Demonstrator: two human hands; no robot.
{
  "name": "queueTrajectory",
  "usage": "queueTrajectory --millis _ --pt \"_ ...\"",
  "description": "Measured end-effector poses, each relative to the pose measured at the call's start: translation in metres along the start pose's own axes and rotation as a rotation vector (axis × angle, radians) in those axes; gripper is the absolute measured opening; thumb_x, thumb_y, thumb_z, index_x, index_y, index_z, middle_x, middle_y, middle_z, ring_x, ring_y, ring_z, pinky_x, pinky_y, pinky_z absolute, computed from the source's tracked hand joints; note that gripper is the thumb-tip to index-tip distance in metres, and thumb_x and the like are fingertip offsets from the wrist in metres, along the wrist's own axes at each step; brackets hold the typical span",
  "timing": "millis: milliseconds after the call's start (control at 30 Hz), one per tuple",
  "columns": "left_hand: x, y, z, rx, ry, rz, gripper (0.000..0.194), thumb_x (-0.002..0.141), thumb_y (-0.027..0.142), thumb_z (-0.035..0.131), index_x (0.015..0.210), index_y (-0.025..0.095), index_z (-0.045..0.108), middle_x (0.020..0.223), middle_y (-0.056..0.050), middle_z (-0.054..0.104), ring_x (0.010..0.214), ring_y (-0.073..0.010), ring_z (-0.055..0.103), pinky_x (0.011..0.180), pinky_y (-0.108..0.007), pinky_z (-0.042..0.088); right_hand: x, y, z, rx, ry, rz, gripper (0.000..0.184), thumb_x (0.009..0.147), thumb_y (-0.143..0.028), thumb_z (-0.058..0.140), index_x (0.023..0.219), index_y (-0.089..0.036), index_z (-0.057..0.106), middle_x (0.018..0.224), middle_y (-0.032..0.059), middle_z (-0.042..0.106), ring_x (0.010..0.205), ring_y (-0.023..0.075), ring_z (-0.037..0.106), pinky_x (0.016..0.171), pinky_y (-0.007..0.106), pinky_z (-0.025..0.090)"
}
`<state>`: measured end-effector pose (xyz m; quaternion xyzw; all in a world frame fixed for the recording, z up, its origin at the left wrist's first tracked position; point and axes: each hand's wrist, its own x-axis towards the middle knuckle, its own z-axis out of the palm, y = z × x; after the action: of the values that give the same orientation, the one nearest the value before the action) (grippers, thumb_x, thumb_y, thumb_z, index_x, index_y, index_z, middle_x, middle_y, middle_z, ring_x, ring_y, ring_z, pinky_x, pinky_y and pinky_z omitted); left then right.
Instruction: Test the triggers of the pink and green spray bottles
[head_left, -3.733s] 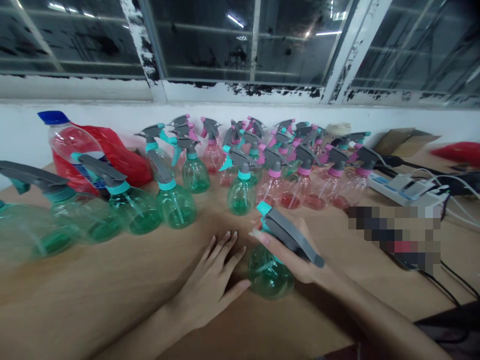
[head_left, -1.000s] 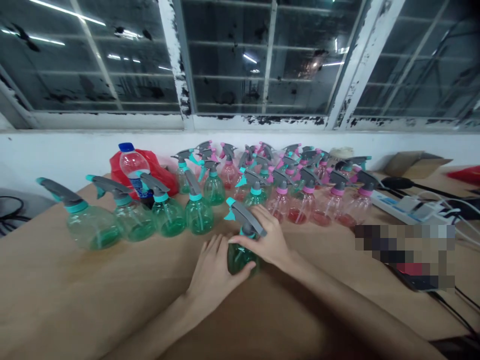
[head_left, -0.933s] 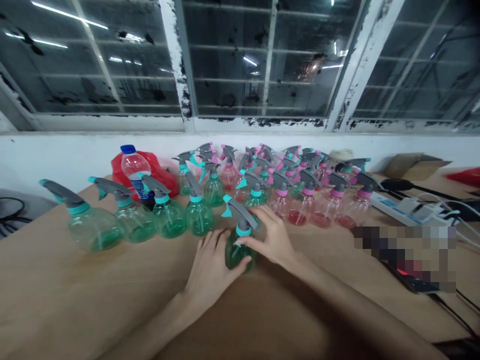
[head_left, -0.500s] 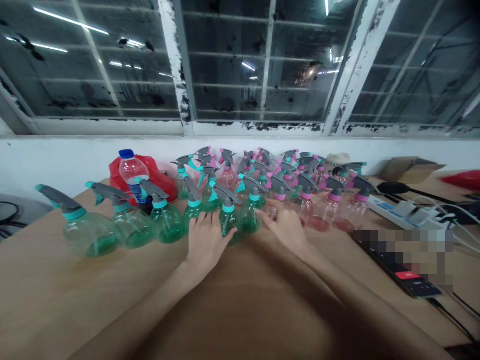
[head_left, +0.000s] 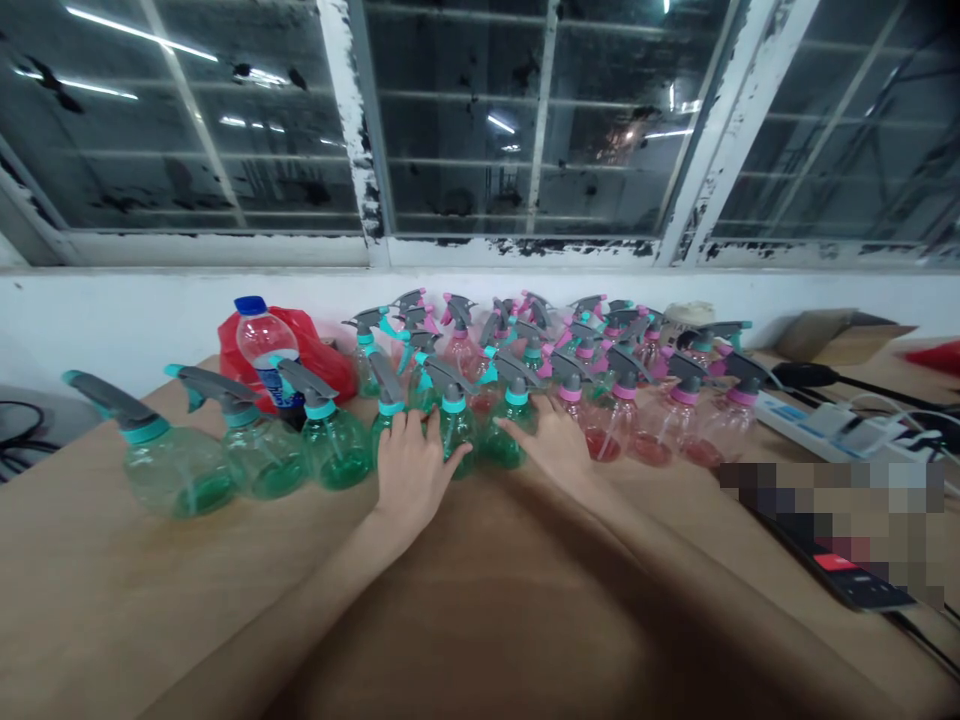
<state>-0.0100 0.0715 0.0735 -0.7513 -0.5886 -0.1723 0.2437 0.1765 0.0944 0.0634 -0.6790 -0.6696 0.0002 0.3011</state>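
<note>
A front row of clear spray bottles stands upright on the table. Green liquid fills the bottoms of the left ones, such as the green spray bottle (head_left: pixel 336 455), and red liquid those of the right ones, such as the pink spray bottle (head_left: pixel 604 435). My left hand (head_left: pixel 409 465) is open, its fingers against two green bottles and its thumb across the front of the small green spray bottle (head_left: pixel 454 430). My right hand (head_left: pixel 559 445), also open, lies between a green spray bottle (head_left: pixel 502 442) and a pink-collared one, thumb towards the green. Fingertips are partly hidden.
More spray bottles (head_left: pixel 459 345) crowd behind, near the wall. A blue-capped bottle (head_left: pixel 262 340) stands by a red plastic bag (head_left: pixel 322 350). On the right are a power strip (head_left: pixel 795 420), an open cardboard box (head_left: pixel 840 335) and a phone (head_left: pixel 862 590) with a cable.
The small green bottle by my left thumb sits slightly farther back. My right hand has shifted slightly left, and the view has turned a little.
</note>
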Motion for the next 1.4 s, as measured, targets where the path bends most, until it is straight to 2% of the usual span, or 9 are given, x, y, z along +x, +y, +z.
queueTrajectory --millis 200,433,600,767,867,1000,1067,1167,1400 --pt "-0.020 0.007 -0.006 -0.016 0.017 0.015 0.066 0.091 0.051 0.051 0.130 -0.001 0.047 0.101 -0.020 0.055 0.095 -0.0358 0.049 0.075 -0.042 0.043 -0.012 -0.003 -0.005 -0.085 0.021 -0.006 0.055 0.084 -0.058 0.049 0.116 -0.014 0.055 0.116 0.0159 0.063 0.088 0.0339 0.067 0.065 0.040 0.050" --pt "-0.036 0.012 -0.012 -0.126 0.001 0.056 0.051 0.091 0.038 0.053 0.127 0.003 0.051 0.101 -0.018 0.053 0.095 -0.0342 0.050 0.074 -0.041 0.045 -0.015 -0.005 -0.011 -0.104 -0.010 0.016 0.065 0.081 -0.067 0.045 0.113 -0.011 0.054 0.084 0.0154 0.072 0.078 0.0365 0.070 0.061 0.042 0.050" --pt "-0.044 0.024 -0.009 -0.292 -0.039 0.099 0.045 0.090 0.035 0.052 0.127 0.009 0.051 0.104 -0.015 0.054 0.100 -0.0313 0.052 0.083 -0.042 0.045 -0.028 -0.002 -0.017 -0.105 -0.003 0.007 0.069 0.079 -0.069 0.045 0.113 -0.010 0.053 0.086 0.0167 0.072 0.078 0.0358 0.070 0.059 0.040 0.051" --pt "-0.056 0.047 0.000 -0.510 -0.128 0.085 0.064 0.087 0.047 0.055 0.138 0.014 0.036 0.122 -0.016 0.052 0.112 -0.0327 0.051 0.086 -0.044 0.046 -0.062 0.006 -0.034 -0.114 0.012 -0.046 0.070 0.078 -0.070 0.046 0.112 -0.010 0.055 0.101 0.0168 0.069 0.084 0.0356 0.069 0.061 0.041 0.052" --pt "-0.061 0.062 -0.001 -0.637 -0.201 0.088 0.075 0.083 0.051 0.060 0.140 0.013 0.030 0.129 -0.018 0.049 0.115 -0.0340 0.051 0.087 -0.044 0.047 -0.086 0.015 -0.051 -0.109 0.010 -0.081 0.067 0.075 -0.072 0.047 0.100 -0.011 0.060 0.095 0.0145 0.069 0.083 0.0351 0.068 0.062 0.042 0.053" --pt "-0.069 0.079 -0.009 -0.784 -0.285 0.165 0.069 0.081 0.046 0.064 0.136 0.018 0.034 0.122 -0.013 0.056 0.112 -0.0300 0.055 0.089 -0.043 0.047 -0.100 0.032 -0.071 0.078 0.028 -0.171 0.059 0.072 -0.070 0.054 0.092 -0.014 0.063 0.095 0.0128 0.069 0.094 0.0333 0.064 0.074 0.044 0.052" --pt "-0.073 0.087 -0.012 -0.833 -0.312 0.203 0.065 0.080 0.044 0.065 0.133 0.019 0.038 0.121 -0.012 0.057 0.112 -0.0304 0.055 0.090 -0.045 0.046 -0.098 0.040 -0.076 0.269 -0.063 -0.203 0.048 0.074 -0.063 0.059 0.089 -0.018 0.063 0.092 0.0085 0.069 0.090 0.0276 0.065 0.078 0.042 0.052" --pt "-0.076 0.097 -0.012 -0.871 -0.339 0.241 0.063 0.077 0.045 0.067 0.129 0.019 0.042 0.123 -0.014 0.056 0.113 -0.0327 0.054 0.091 -0.048 0.045 -0.091 0.045 -0.080 0.586 -0.141 -0.169 0.039 0.075 -0.052 0.064 0.101 -0.022 0.061 0.087 0.0021 0.069 0.075 0.0191 0.065 0.070 0.034 0.054" --pt "-0.078 0.109 0.002 -0.878 -0.309 0.341 0.081 0.078 0.051 0.066 0.140 0.018 0.026 0.135 -0.018 0.047 0.122 -0.0360 0.045 0.095 -0.053 0.040 -0.086 0.041 -0.084 0.798 -0.002 -0.141 0.032 0.080 -0.047 0.061 0.104 -0.027 0.066 0.095 0.0022 0.071 0.086 0.0212 0.067 0.080 0.036 0.054"
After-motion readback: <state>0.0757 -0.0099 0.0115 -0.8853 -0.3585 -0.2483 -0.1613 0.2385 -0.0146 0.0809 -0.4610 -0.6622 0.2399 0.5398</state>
